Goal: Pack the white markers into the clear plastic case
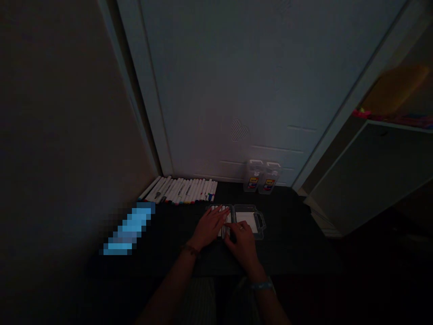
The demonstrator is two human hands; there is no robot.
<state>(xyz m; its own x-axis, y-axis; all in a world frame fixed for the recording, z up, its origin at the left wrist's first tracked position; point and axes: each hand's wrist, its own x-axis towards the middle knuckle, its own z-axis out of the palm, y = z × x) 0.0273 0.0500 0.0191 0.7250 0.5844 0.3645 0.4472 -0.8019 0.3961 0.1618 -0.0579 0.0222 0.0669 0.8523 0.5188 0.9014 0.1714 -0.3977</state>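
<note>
An open clear plastic case lies on the dark table, hinged in the middle. White markers stand side by side in its left half; a white sheet shows in the right half. My left hand rests across these markers with its fingers stretched out, covering many of them. At the right end of the row, my right hand has thumb and index finger closed about the lower part of a marker. Dim light and the fingers hide part of that hold.
A long row of white markers with coloured ends lies along the back left of the table. Two clear cases with labels stand upright at the back against the white panel. A blurred bright-blue object lies at left.
</note>
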